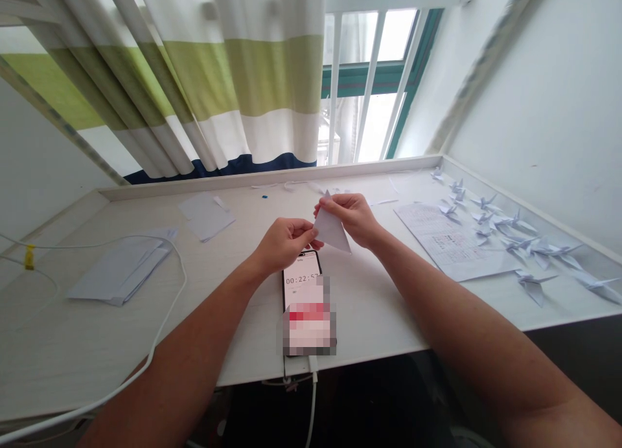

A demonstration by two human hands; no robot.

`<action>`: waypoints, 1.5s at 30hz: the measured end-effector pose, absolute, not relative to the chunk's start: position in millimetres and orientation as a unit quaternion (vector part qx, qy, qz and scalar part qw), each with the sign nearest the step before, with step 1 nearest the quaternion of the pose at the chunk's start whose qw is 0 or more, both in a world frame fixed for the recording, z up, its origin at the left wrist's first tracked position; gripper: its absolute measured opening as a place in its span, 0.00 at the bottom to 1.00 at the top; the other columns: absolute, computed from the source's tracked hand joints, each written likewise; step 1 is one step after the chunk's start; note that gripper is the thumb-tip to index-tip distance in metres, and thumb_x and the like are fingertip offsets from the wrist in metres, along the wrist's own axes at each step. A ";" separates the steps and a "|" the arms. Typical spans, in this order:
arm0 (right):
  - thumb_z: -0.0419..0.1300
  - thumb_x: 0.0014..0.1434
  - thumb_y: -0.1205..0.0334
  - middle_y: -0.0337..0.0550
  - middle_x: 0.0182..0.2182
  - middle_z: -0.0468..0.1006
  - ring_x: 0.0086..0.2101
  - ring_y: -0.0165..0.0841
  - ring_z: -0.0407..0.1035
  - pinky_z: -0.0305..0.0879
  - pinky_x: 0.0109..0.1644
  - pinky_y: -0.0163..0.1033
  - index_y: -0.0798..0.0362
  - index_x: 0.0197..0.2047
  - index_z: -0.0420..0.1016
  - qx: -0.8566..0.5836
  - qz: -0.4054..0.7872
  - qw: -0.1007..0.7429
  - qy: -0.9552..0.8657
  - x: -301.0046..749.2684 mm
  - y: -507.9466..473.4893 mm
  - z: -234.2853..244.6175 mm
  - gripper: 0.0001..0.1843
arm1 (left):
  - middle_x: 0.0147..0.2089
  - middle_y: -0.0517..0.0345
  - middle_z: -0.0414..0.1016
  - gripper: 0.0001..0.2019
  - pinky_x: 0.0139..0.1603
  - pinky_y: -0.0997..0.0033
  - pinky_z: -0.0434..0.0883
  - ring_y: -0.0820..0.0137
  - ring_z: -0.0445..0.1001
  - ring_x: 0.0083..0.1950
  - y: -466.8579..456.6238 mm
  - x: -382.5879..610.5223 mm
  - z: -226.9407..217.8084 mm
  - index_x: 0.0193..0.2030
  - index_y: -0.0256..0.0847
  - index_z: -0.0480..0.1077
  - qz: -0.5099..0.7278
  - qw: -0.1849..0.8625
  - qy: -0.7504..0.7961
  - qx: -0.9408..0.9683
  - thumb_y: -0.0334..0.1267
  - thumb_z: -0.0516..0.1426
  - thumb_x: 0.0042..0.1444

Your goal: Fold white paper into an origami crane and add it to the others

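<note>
A white sheet of paper folded into a triangle (333, 232) is held up over the desk between both hands. My left hand (289, 239) pinches its left edge near the lower corner. My right hand (348, 213) grips it close to the pointed top, thumb in front. The fingertips behind the paper are partly hidden. Just below the hands lies a phone (302, 292) with a running time on its screen, part of which is blurred out.
Several folded paper cranes (534, 247) crowd the desk's right side, some by a printed sheet (447, 241). A paper stack (124, 267) and smaller sheets (208, 216) lie left. One white cable (182, 267) loops across the left; another (313, 390) hangs from the phone over the front edge.
</note>
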State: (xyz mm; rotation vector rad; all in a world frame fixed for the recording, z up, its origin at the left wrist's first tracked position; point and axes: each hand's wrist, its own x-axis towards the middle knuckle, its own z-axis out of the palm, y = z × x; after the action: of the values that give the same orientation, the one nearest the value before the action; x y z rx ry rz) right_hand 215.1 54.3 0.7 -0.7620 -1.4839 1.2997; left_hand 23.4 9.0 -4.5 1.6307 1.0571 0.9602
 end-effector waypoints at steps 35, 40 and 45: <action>0.73 0.53 0.35 0.42 0.26 0.78 0.25 0.29 0.68 0.61 0.26 0.34 0.56 0.31 0.82 -0.347 0.527 0.471 -0.617 214.6 58.5 -6.4 0.29 | 0.32 0.49 0.86 0.10 0.43 0.63 0.79 0.64 0.84 0.35 16.9 20.3 -6.7 0.36 0.37 0.80 0.450 0.461 0.437 0.628 0.42 0.64 0.62; 0.70 0.56 0.31 0.42 0.24 0.77 0.23 0.28 0.65 0.56 0.24 0.35 0.56 0.30 0.82 -0.376 0.506 0.448 -0.634 216.4 62.7 -10.4 0.31 | 0.33 0.47 0.86 0.10 0.45 0.62 0.79 0.63 0.85 0.37 17.8 18.8 -6.5 0.37 0.37 0.82 0.458 0.470 0.438 0.614 0.42 0.64 0.61; 0.69 0.55 0.30 0.42 0.24 0.76 0.23 0.28 0.64 0.55 0.24 0.35 0.56 0.30 0.81 -0.381 0.492 0.448 -0.642 217.2 64.0 -12.6 0.32 | 0.35 0.45 0.87 0.11 0.45 0.62 0.79 0.62 0.85 0.38 19.3 17.5 -7.1 0.39 0.35 0.83 0.450 0.483 0.422 0.621 0.43 0.67 0.59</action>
State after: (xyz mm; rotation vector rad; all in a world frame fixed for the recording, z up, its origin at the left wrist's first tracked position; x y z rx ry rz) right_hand 217.2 64.0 -12.6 -0.9434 -1.5886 1.2183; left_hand 17.5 19.3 -7.1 1.5139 1.0278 1.0971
